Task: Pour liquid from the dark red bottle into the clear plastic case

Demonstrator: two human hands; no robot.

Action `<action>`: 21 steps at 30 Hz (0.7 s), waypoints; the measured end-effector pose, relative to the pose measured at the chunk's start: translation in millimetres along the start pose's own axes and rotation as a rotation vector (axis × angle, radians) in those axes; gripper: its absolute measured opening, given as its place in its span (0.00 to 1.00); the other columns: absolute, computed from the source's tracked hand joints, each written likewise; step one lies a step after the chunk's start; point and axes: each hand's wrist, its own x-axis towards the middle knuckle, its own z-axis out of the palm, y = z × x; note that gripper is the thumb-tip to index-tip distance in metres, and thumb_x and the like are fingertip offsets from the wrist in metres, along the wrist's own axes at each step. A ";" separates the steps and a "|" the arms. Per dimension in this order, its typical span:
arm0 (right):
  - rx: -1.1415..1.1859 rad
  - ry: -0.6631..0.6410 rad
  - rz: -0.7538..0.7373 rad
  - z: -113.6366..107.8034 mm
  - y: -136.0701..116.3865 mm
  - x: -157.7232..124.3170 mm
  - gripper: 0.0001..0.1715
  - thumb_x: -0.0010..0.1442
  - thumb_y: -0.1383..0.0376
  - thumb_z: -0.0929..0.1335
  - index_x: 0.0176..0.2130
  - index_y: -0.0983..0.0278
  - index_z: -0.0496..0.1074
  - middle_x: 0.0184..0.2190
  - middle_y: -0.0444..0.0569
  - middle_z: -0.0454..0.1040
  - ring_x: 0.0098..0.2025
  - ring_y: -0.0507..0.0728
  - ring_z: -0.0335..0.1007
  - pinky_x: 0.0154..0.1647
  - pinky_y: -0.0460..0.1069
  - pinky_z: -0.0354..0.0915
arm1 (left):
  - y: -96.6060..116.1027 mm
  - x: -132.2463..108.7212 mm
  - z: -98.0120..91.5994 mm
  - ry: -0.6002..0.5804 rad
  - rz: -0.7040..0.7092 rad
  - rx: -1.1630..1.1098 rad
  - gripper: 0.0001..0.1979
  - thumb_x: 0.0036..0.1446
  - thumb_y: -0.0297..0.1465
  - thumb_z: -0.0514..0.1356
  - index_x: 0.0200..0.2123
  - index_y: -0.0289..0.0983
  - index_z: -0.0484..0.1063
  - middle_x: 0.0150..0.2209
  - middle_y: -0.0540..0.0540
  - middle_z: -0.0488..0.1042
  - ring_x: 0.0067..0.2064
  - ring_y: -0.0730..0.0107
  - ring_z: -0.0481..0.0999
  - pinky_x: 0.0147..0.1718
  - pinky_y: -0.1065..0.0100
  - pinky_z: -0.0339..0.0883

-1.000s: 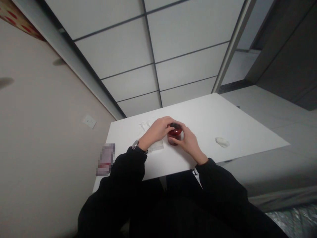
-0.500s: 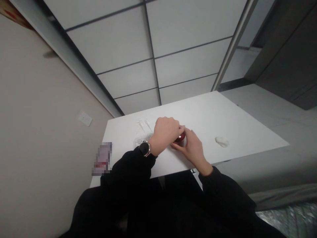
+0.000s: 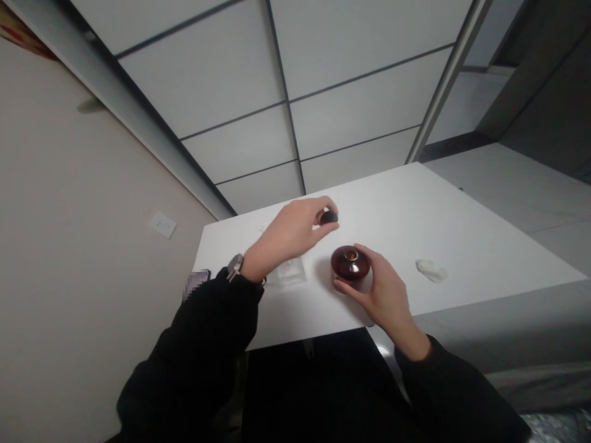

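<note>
Pinching a small dark cap [image 3: 329, 216] between thumb and forefinger, the left hand [image 3: 290, 231] hovers above the white counter [image 3: 462, 246], lifted clear of the surface and a little behind and to the left of the jar [image 3: 350, 263]. Its fingers [image 3: 323, 229] are closed tight on the cap, a fingertip grip that suits so small and round a piece. The hand itself stays out of the way of the jar's mouth.

The jar is a squat, round, dark red one. It stands upright on the counter near the front edge, with its narrow neck open and a light spot showing at the top. The right hand [image 3: 385, 292] cups it from the near and right side. The thumb lies low against the front and the fingers [image 3: 375, 258] curl round the far wall, so they are clamped on the body, which looks like a steadying hold that keeps the jar from sliding or turning.

Under the left wrist lies a clear plastic packet [image 3: 287, 272], flat on the counter just beside the jar but apart from it. A white crumpled wad [image 3: 431, 269] rests well to the right, touched by neither hand. A watch [image 3: 235, 264] shows at the left cuff of the black sleeve.
</note>
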 end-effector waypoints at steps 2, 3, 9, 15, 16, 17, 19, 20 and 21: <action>-0.045 0.046 0.049 -18.6 10.9 -8.8 0.41 0.61 0.44 0.75 0.64 0.60 0.67 0.57 0.60 0.79 0.55 0.70 0.80 0.56 0.65 0.74 | -29.7 13.6 4.7 -0.025 -0.048 -0.070 0.10 0.64 0.31 0.66 0.48 0.37 0.76 0.35 0.48 0.79 0.37 0.66 0.78 0.37 0.67 0.66; -0.076 0.088 0.084 -28.1 17.1 -12.8 0.43 0.60 0.42 0.75 0.64 0.60 0.68 0.56 0.59 0.79 0.54 0.70 0.80 0.54 0.64 0.75 | -45.3 20.3 10.4 -0.067 -0.082 -0.078 0.10 0.62 0.29 0.67 0.47 0.37 0.76 0.34 0.49 0.79 0.36 0.67 0.78 0.37 0.67 0.66; -0.166 0.213 0.183 -46.6 38.9 -12.6 0.51 0.58 0.35 0.73 0.66 0.63 0.67 0.57 0.63 0.78 0.55 0.73 0.79 0.52 0.66 0.75 | -109.1 56.9 65.7 -0.265 -0.083 -0.057 0.12 0.54 0.21 0.67 0.43 0.35 0.81 0.35 0.47 0.81 0.34 0.69 0.78 0.38 0.68 0.68; 0.014 0.070 0.083 6.4 14.1 21.0 0.41 0.62 0.45 0.75 0.65 0.61 0.66 0.58 0.62 0.78 0.58 0.71 0.79 0.58 0.67 0.75 | -123.5 88.9 98.8 -0.340 -0.036 -0.054 0.15 0.50 0.22 0.68 0.43 0.35 0.83 0.36 0.47 0.83 0.38 0.67 0.80 0.41 0.67 0.68; 0.041 0.034 0.066 14.6 6.3 22.0 0.40 0.62 0.47 0.75 0.65 0.60 0.66 0.58 0.61 0.79 0.58 0.71 0.79 0.59 0.69 0.74 | -124.9 92.1 101.8 -0.350 -0.030 -0.051 0.15 0.49 0.22 0.67 0.43 0.35 0.83 0.36 0.47 0.83 0.38 0.67 0.79 0.41 0.67 0.68; 0.064 -0.013 0.047 20.9 -1.8 20.2 0.39 0.62 0.49 0.75 0.65 0.59 0.66 0.58 0.60 0.79 0.58 0.71 0.79 0.61 0.70 0.73 | -126.2 94.4 104.4 -0.363 -0.026 -0.050 0.16 0.49 0.22 0.67 0.43 0.35 0.83 0.36 0.47 0.82 0.38 0.67 0.79 0.41 0.67 0.68; 0.112 -0.074 0.017 25.5 -16.4 8.1 0.38 0.61 0.52 0.76 0.65 0.55 0.65 0.57 0.57 0.80 0.57 0.70 0.80 0.61 0.71 0.73 | -128.2 96.9 108.5 -0.386 -0.025 -0.056 0.16 0.51 0.23 0.67 0.44 0.35 0.83 0.35 0.47 0.82 0.36 0.67 0.78 0.40 0.67 0.68; 0.126 -0.092 -0.009 23.3 -21.5 -1.2 0.38 0.61 0.54 0.76 0.65 0.54 0.65 0.56 0.55 0.80 0.56 0.69 0.81 0.62 0.71 0.73 | -128.7 97.4 109.8 -0.395 -0.025 -0.061 0.16 0.51 0.23 0.67 0.45 0.35 0.83 0.35 0.46 0.82 0.35 0.67 0.78 0.39 0.67 0.68; 0.131 -0.114 -0.034 18.1 -24.1 -11.4 0.38 0.61 0.55 0.76 0.66 0.52 0.64 0.56 0.54 0.81 0.55 0.69 0.81 0.62 0.72 0.73 | -129.0 97.8 110.7 -0.400 -0.023 -0.065 0.16 0.52 0.23 0.66 0.46 0.35 0.82 0.36 0.46 0.82 0.35 0.67 0.78 0.39 0.67 0.68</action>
